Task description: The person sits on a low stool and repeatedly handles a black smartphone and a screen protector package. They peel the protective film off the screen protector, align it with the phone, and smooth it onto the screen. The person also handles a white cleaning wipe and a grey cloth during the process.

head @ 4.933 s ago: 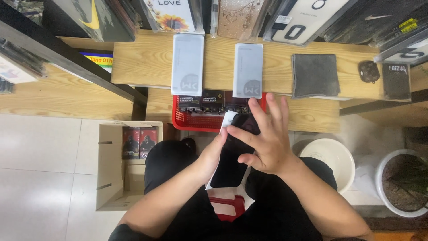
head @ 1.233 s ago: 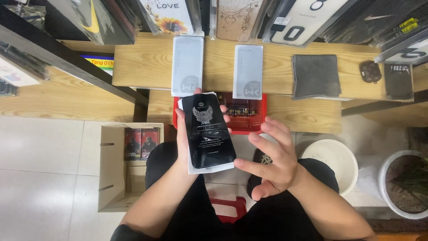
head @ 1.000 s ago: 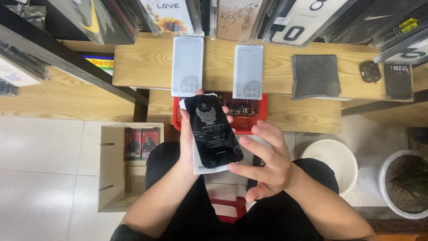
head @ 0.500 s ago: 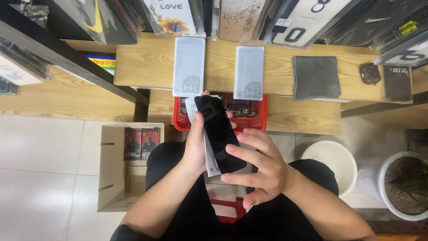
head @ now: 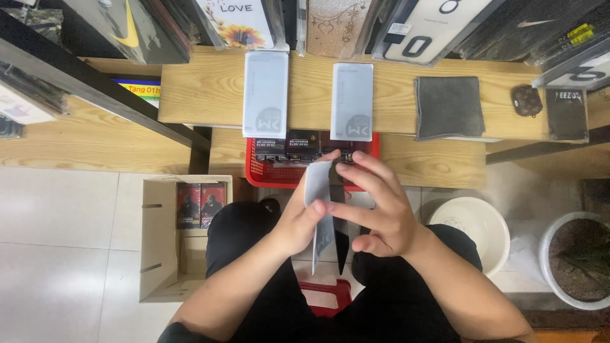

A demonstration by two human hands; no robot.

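My left hand [head: 298, 222] holds a flat white packet [head: 319, 209] on edge above my lap, thumb and fingers along its side. Right beside it my right hand [head: 375, 209] grips a thin black glass sheet [head: 340, 244], also turned edge-on, its fingers wrapped over the sheet's top. The two hands touch, and the sheet stands against the packet. Behind them a red basket [head: 267, 181] with dark boxes sits under the wooden bench [head: 203, 95].
On the bench lie two pale grey packets [head: 265, 95] [head: 351, 101], a grey cloth [head: 448, 107] and a small dark round item [head: 527, 100]. A cardboard box [head: 159, 241] with two boxes stands left on the floor. A white bucket [head: 476, 222] and a plant pot [head: 575, 254] stand right.
The black sheet and white packet, shown face-up a second ago, have been turned onto their edges. My right hand has moved up from my lap and closed over the sheet.
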